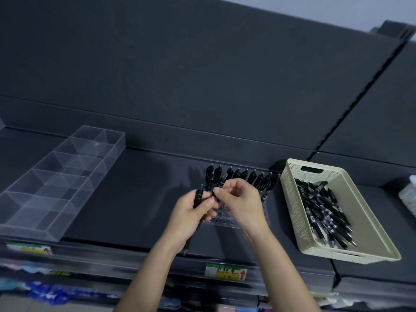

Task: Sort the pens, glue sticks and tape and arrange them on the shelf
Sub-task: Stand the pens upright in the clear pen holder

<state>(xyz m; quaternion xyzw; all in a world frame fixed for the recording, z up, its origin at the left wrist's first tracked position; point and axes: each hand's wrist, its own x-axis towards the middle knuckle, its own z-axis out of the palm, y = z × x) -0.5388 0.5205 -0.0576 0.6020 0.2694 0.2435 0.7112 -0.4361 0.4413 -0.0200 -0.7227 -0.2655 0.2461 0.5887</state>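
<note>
The step in hand is putting pens into the clear pen stand (227, 222), which sits in the middle of the shelf (135, 188), a little back from its front edge. A row of black pens (245, 174) stands along the back of the stand, and the holes nearer the front look empty. The left hand (191, 212) has its fingers curled round a black pen (198, 197) that sticks out above and below the fist. There may be more than one pen in there, but I cannot tell. The right hand (240, 203) pinches the top of another pen (221, 180) between thumb and finger, just over the stand. Next, I think that pen needs to be held straight up and slid down into an empty hole, and then another one taken. More pens (324, 206) lie in a heap in the cream basket (290, 199) near the right end of the shelf. A clear box with little rooms (56, 176) sits near the left end with nothing in it that I can see. No glue sticks or tape show. The hands hide much of the stand. A white thing (408, 194) is cut off at the right side, and the picture is blurry low down, so the label (225, 272) on the front edge is hard to read.
</note>
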